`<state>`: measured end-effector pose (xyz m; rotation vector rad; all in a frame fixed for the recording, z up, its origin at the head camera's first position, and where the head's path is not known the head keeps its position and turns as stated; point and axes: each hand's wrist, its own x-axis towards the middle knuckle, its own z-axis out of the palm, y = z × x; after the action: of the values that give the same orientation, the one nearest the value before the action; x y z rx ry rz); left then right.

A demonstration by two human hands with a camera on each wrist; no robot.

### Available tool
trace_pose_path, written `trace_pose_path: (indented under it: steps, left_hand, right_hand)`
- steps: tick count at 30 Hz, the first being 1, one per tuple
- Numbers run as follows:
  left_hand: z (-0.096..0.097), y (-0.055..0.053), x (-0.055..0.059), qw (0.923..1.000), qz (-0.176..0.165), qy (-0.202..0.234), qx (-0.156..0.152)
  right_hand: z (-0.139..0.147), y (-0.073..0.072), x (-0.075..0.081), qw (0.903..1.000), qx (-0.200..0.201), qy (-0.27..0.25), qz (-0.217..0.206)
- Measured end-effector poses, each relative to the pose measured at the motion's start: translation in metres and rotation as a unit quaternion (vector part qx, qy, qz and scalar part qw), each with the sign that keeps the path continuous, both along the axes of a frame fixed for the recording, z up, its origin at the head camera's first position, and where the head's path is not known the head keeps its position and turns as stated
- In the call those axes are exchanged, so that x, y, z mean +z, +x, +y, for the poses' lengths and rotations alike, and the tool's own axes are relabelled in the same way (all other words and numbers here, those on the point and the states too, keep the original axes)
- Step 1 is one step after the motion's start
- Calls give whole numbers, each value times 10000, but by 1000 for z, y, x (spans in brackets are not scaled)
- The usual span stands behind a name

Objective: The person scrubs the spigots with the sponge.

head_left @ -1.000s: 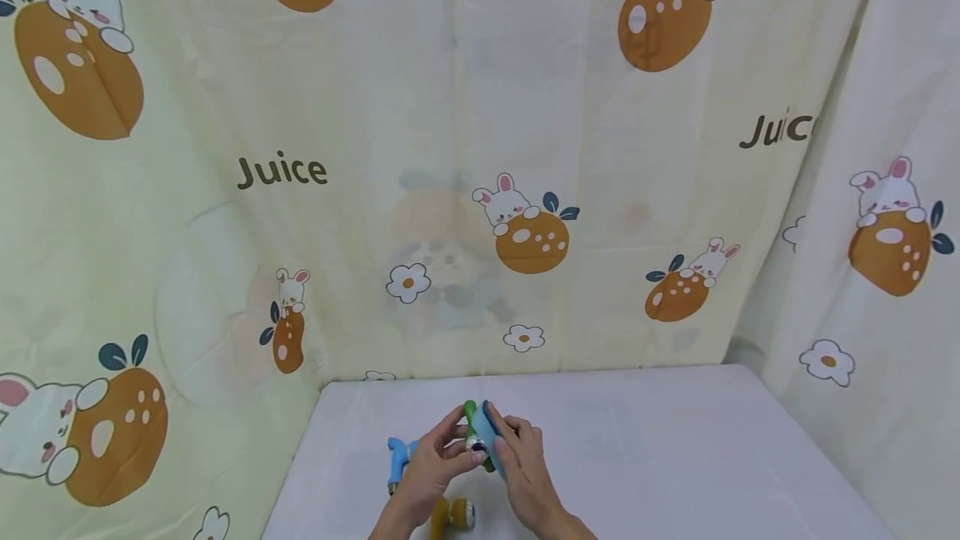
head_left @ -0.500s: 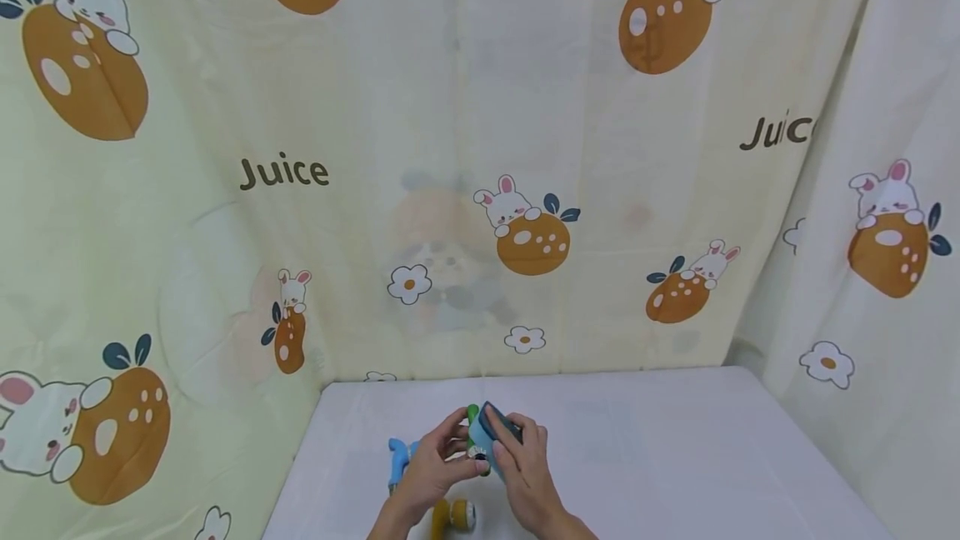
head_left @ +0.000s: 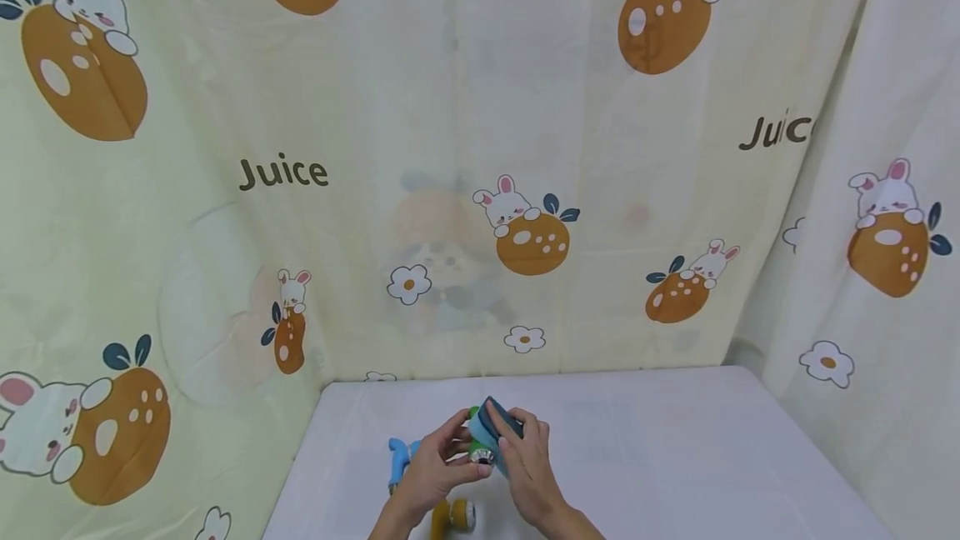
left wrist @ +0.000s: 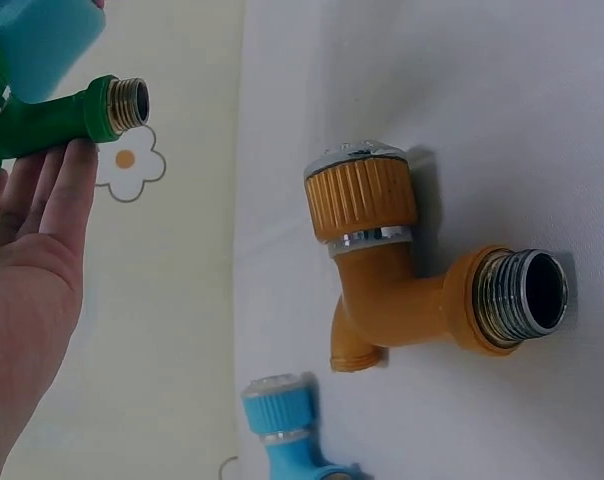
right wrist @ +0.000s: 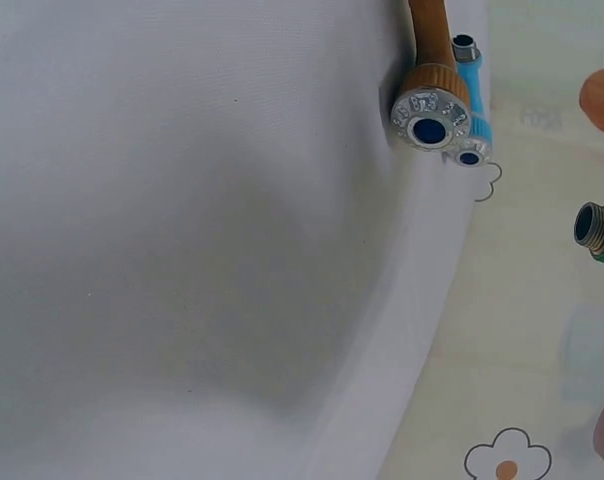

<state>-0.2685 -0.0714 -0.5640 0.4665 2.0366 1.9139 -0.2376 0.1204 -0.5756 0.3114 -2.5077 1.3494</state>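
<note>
My left hand (head_left: 431,467) holds a green plastic tap (left wrist: 57,122) with a threaded metal end, raised above the table. In the left wrist view its fingers support the tap from below. A two-tone sponge (head_left: 483,430), light blue with a darker blue face, is gripped in my right hand (head_left: 531,473) and lies against the tap's right side. The sponge covers part of the tap in the head view. The tap's silvery knob end faces toward me near the left thumb. In the right wrist view, only the threaded end and parts of the hands show at the right edge.
An orange tap (left wrist: 392,290) with a ribbed knob and threaded end lies on the white table (head_left: 660,457), below the hands. A blue tap (left wrist: 282,415) lies beyond it to the left. A patterned curtain (head_left: 420,107) hangs behind the table.
The sponge has tilted and slid over the tap, showing more of its dark face and covering more of the green. My right hand has shifted slightly. The left hand stays nearly still.
</note>
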Motion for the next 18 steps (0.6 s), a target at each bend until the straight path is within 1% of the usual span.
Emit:
trace_pose_path:
  steps: [4, 11, 15, 18]
  left_hand:
    - [0, 0, 1, 10000, 51, 32, 2]
    - [-1, 1, 2, 9999, 71, 62, -74]
    - [-1, -1, -2, 9994, 285, -164, -94]
    - [-1, -2, -4, 9983, 463, -337, -123]
  right_hand:
    - [1, -1, -1, 9999, 93, 47, 49]
    - [2, 1, -5, 9986, 13, -61, 528]
    - [0, 4, -7, 9960, 154, -102, 870]
    - [-2, 4, -8, 9937, 230, -34, 1093]
